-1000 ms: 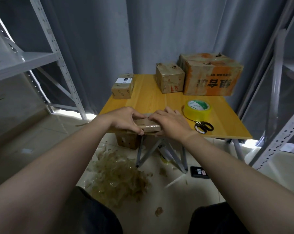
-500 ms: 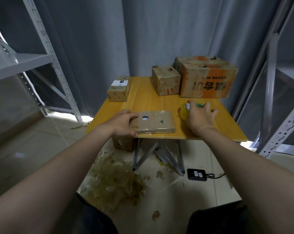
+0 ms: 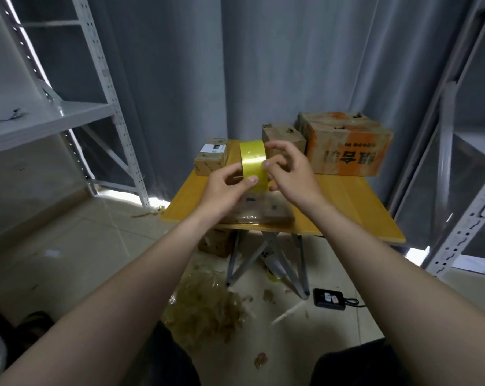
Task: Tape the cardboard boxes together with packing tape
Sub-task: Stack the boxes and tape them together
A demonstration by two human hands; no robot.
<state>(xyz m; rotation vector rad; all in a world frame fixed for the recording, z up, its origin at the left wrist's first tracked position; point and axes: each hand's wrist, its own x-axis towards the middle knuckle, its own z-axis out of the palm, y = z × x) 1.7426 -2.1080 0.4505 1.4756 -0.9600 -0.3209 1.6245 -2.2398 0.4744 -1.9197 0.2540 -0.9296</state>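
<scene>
Yellow tape (image 3: pixel 253 162) stands on edge at the centre of the frame, its glossy band facing us, held in the air above the near part of the counter (image 3: pixel 347 201). Our left hand (image 3: pixel 224 188) grips it from the left, with the thumb pressed on the lower band and the other digits curled behind. Our right hand (image 3: pixel 288 171) holds it from the right, thumb tip against the band's edge and fingers (image 3: pixel 277 147) curled, one showing below the roll.

Under both hands a flat box (image 3: pixel 263 211) lies at the counter's near edge, wrapped in shiny clear film, with dark spots on top. Along the far edge stand three closed boxes: a small box (image 3: pixel 211 157) with a white label at the left, a mid box (image 3: pixel 283 137) right of it, and touching that a large box (image 3: pixel 347 146) stained orange and printed on its front. We cannot tell what any of them holds.

Below, a brown box (image 3: pixel 216 242) sits on the floor under the counter, near a heap of crumpled scraps (image 3: pixel 205 307).
</scene>
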